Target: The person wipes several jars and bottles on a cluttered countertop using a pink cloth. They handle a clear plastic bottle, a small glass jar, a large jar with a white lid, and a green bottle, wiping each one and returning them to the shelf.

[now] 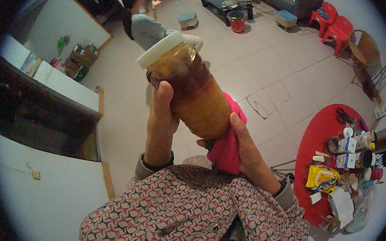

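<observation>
A large clear jar (198, 100) with a white lid (161, 49) is held up in front of my chest, tilted with its lid towards the upper left. Amber-brown contents fill it, darker near the lid. My left hand (164, 107) grips the jar's side below the lid, thumb uppermost. Against the jar's base my right hand (246, 145) presses a bright pink cloth (225, 151), the thumb resting at the base's edge. Part of the cloth hangs below the jar, and some of the right fingers are hidden behind it.
A red round table (312, 132) at the right bears jars, small boxes, a yellow wipes pack (322, 178) and plastic bags. Beyond the jar, a person (148, 25) sits holding a phone. Farther back are a low glass table (225, 0), a red bucket (238, 23) and red chairs (339, 31).
</observation>
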The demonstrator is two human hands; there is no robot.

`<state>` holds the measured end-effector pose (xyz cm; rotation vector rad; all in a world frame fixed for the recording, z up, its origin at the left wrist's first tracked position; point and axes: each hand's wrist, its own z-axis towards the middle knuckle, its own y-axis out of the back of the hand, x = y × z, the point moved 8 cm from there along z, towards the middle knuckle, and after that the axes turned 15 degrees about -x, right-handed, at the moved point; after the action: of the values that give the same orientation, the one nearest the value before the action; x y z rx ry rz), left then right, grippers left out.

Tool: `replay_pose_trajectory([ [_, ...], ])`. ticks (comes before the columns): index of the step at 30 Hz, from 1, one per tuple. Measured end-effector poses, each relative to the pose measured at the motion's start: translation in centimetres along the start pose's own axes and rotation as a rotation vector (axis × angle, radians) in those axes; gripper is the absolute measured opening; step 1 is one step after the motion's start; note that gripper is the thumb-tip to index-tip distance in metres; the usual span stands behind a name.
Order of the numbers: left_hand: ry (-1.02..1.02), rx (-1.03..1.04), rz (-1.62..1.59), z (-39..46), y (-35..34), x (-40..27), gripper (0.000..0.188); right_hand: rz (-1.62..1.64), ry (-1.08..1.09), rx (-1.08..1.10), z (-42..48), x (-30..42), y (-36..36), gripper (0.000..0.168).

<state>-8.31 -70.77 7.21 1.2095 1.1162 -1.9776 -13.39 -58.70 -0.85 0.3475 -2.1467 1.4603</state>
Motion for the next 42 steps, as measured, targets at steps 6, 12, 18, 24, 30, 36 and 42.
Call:
replay_pose_trajectory([
  [6,-0.036,0.027,0.089,-0.6,-0.3,-1.2,0.084,0.08,-0.029,0.04,0.4,0.2,-0.5,0.067],
  [12,-0.042,-0.077,0.158,-0.8,1.0,-2.2,0.084,0.133,-0.061,0.099,0.9,0.0,-1.7,0.065],
  [18,-0.034,-0.125,0.109,-1.9,3.2,-3.1,0.077,0.157,-0.178,0.165,0.9,-1.1,-2.9,0.063],
  [24,-0.111,-0.067,0.214,-2.6,3.5,-4.3,0.068,0.172,-0.254,0.133,1.0,-2.4,-2.9,0.061],
  [30,-0.131,-0.003,0.183,-3.0,3.2,-4.1,0.068,0.193,-0.257,0.153,0.4,-2.3,-3.0,0.061],
  [36,-0.08,-0.063,0.156,-3.2,3.1,-3.0,0.081,0.244,-0.382,0.234,0.0,-3.6,-2.7,0.066],
  [42,-0.08,-0.043,0.164,-3.2,2.3,-2.8,0.085,0.276,-0.413,0.234,-0.5,-3.6,-2.7,0.068],
])
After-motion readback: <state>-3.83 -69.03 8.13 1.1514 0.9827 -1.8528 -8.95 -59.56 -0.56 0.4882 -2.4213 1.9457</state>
